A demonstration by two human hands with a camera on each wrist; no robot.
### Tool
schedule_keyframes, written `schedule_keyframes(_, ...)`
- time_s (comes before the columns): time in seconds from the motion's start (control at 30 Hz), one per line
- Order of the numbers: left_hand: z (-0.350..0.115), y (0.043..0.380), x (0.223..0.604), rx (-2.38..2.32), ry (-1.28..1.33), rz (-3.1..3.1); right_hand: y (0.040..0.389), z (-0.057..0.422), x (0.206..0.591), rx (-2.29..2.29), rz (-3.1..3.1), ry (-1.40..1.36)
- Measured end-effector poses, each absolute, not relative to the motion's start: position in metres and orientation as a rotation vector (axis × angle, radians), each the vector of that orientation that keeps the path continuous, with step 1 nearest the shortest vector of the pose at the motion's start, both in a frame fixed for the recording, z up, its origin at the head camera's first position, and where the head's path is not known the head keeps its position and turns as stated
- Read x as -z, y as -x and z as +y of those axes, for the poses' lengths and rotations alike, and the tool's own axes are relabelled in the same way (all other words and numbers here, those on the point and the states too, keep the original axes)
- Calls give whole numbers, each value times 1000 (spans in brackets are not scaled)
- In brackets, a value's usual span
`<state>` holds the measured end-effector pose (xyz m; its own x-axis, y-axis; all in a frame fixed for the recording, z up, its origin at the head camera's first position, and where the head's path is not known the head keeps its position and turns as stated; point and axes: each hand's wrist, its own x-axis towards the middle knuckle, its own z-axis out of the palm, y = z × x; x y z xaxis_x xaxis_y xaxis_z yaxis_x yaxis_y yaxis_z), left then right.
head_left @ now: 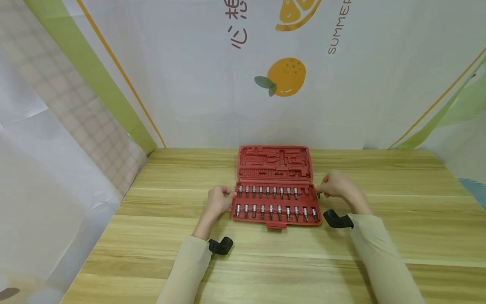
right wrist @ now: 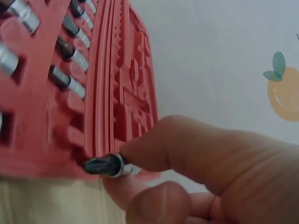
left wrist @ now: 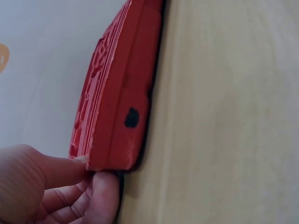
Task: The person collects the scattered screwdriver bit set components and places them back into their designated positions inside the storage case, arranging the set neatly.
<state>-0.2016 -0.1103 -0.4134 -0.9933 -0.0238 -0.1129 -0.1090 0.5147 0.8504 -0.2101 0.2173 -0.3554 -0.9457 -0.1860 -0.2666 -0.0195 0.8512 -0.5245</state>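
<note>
An open red plastic case lies on the table, its tray holding two rows of silver bit sockets. At the tray's left edge my left hand pinches the rim between thumb and fingers, as the left wrist view shows close up. My right hand is beside the tray's right edge. Between its thumb and fingertips it holds one bit socket, its dark fluted tip pointing away from the hand over the tray's edge. A vacant slot shows in the back row at the right end.
The raised lid with its moulded recesses stands at the back, near the white fruit-printed cloth. A latch tab juts from the front of the case. Wood-grain tabletop surrounds it. Black wrist mounts sit by both sleeves.
</note>
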Motion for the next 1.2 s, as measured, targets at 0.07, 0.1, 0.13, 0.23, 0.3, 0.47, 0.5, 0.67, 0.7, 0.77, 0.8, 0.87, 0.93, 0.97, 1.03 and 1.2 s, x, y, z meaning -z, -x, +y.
schedule_keyframes(0.07,-111,201,413,-1505,115,2653,213,213,357,772,2706,149)
schedule_keyframes(0.1,-111,201,413,-1505,114,2652,215,211,357,776,2701,153)
schedule_keyframes(0.13,-111,201,413,-1506,113,2648,216,209,358,776,2699,154)
schedule_keyframes(0.23,-110,201,413,-1507,110,2645,220,205,362,797,2695,149)
schedule_keyframes(0.3,-110,201,412,-1505,104,2646,222,202,364,820,2698,142)
schedule_keyframes(0.47,-110,202,412,-1507,93,2655,228,197,371,846,2716,129)
schedule_keyframes(0.5,-110,202,412,-1507,89,2657,230,195,373,841,2721,126)
schedule_keyframes(0.67,-111,202,412,-1502,99,2657,235,190,377,816,2736,105)
schedule_keyframes(0.7,-111,201,412,-1501,100,2657,235,188,377,809,2739,101)
schedule_keyframes(0.77,-111,202,412,-1502,101,2655,235,187,377,789,2751,103)
schedule_keyframes(0.8,-111,202,412,-1504,103,2653,235,186,376,776,2756,101)
schedule_keyframes(0.87,-111,202,413,-1510,110,2648,235,184,375,756,2764,107)
schedule_keyframes(0.93,-111,202,413,-1514,113,2649,236,183,373,740,2761,105)
schedule_keyframes(0.97,-111,202,413,-1515,115,2650,237,182,372,727,2755,97)
schedule_keyframes(1.03,-112,202,413,-1516,116,2651,238,181,371,709,2737,87)
schedule_keyframes(1.2,-111,202,413,-1517,111,2651,241,181,372,676,2692,69)
